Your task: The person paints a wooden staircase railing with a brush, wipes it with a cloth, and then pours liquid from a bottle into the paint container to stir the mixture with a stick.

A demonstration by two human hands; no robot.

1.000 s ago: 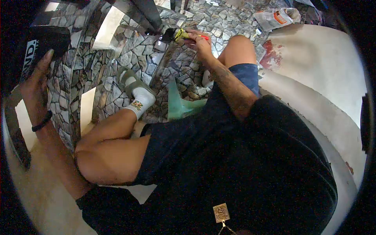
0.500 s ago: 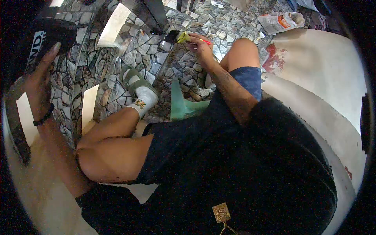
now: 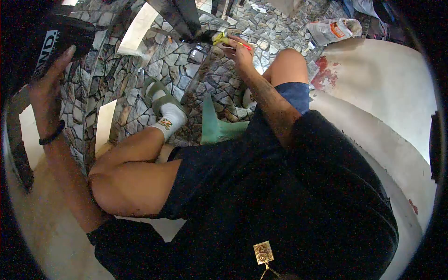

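Note:
A paintbrush (image 3: 219,38) with dark bristles, a yellow middle and a red handle end is held in my right hand (image 3: 240,50). Its bristles are at the lower end of a dark, slanting post (image 3: 183,17); whether they touch it cannot be made out. At the upper left, the thumb of my left hand (image 3: 49,88) lies over a black item (image 3: 70,37) with white lettering, and my fingers are behind it. Near the post's foot, a small dark glossy object (image 3: 197,55) rests on the stone-patterned floor (image 3: 172,60).
A white and orange bag (image 3: 333,31) lies at the upper right, beyond a curved pale surface (image 3: 382,70) with red patches. Between my legs is a pale green plastic piece (image 3: 217,128). My sandalled foot (image 3: 165,102) rests on the floor.
The brush bristles have shifted from just beside the post's foot to overlapping it. My left hand and the black item have moved slightly up and right in the view.

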